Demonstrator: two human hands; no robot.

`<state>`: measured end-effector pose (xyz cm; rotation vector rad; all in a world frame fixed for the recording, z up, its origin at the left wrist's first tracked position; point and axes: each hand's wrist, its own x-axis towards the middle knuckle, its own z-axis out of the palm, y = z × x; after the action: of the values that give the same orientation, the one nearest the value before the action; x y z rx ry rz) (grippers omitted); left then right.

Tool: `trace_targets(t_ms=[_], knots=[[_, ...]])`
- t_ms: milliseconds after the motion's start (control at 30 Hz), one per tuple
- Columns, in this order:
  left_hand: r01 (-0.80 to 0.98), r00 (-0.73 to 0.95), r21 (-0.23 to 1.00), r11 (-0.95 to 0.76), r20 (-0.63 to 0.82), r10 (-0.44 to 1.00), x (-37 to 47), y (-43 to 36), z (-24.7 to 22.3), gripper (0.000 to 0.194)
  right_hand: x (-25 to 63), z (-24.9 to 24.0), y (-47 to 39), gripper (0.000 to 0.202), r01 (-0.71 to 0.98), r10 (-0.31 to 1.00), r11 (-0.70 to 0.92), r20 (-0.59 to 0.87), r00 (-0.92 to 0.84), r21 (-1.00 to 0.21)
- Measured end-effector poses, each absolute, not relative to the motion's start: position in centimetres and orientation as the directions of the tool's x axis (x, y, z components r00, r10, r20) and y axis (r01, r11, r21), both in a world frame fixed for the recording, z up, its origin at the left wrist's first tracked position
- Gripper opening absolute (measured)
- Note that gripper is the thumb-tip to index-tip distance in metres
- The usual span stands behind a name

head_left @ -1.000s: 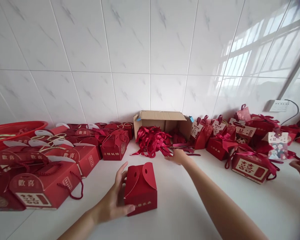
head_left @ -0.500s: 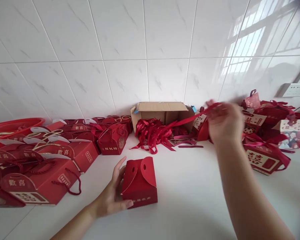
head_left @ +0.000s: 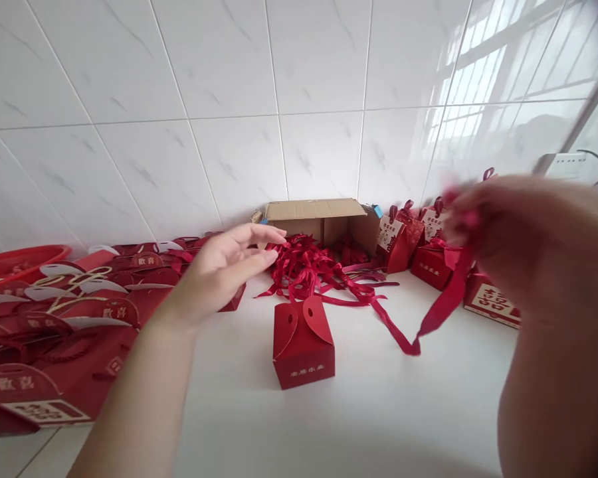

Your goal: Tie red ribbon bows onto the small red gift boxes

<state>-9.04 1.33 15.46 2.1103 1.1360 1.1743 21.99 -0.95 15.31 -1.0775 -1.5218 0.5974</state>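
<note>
A small red gift box [head_left: 303,345] with gold lettering stands on the white counter, its two curved flaps folded together at the top, each with a hole. My right hand [head_left: 498,232], smeared by motion, is closed around a red ribbon [head_left: 443,305]. The ribbon hangs from it, dips to the counter and runs back toward a tangled ribbon pile [head_left: 306,265]. My left hand [head_left: 224,269] is raised at the left of this pile, thumb and fingers apart with nothing between them. Whether its fingertips touch the pile I cannot tell.
Behind the pile a cardboard carton [head_left: 316,211] lies on its side against the tiled wall. Many red boxes [head_left: 80,358] with cords crowd the left, beside a red basin [head_left: 24,262]. Tied boxes with tags [head_left: 398,239] line the right.
My left hand has let go of the small box and risen toward the ribbon pile. My right hand has drawn the ribbon farther right and nearer. The view has turned slightly right.
</note>
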Motion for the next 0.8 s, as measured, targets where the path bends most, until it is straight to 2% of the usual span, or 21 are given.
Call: trace_targets(t_ms=[67, 167, 233, 300, 367, 567, 800], knots=[[0.608, 0.273, 0.603, -0.517, 0.453, 0.849, -8.7, 0.8, 16.7, 0.019, 19.4, 15.7, -0.3, 0.026, 0.27, 0.877, 0.48, 0.45, -0.168, -0.835], [0.751, 0.383, 0.448, -0.485, 0.302, 0.873, -8.6, 0.8, 15.9, 0.025, 16.6, 14.8, 1.7, 0.029, 0.323, 0.873, 0.37, 0.206, -0.442, -0.871], [0.813, 0.43, 0.388, -0.433, 0.101, 0.897, -8.6, 1.3, 14.6, 0.032, 15.4, 13.7, 3.0, 0.027, 0.354, 0.845, 0.294, 0.068, -0.531, -0.888], [0.864, 0.409, 0.352, -0.36, -0.073, 0.91, -8.4, 1.9, 13.6, 0.036, 14.7, 12.7, 3.9, 0.024, 0.381, 0.802, 0.246, -0.033, -0.597, -0.891], [0.879, 0.391, 0.358, -0.315, -0.163, 0.906, -8.1, 2.3, 13.0, 0.038, 14.2, 12.0, 4.3, 0.022, 0.401, 0.772, 0.223, -0.09, -0.629, -0.889], [0.86, 0.421, 0.38, -0.341, -0.15, 0.894, -6.9, 2.6, 12.5, 0.032, 13.2, 11.2, 4.5, 0.02, 0.466, 0.81, 0.161, -0.152, -0.566, -0.87], [0.804, 0.4, 0.521, -0.287, -0.116, 0.909, -6.2, 2.9, 12.3, 0.03, 12.8, 11.0, 4.6, 0.019, 0.414, 0.803, 0.146, -0.136, -0.58, -0.898]])
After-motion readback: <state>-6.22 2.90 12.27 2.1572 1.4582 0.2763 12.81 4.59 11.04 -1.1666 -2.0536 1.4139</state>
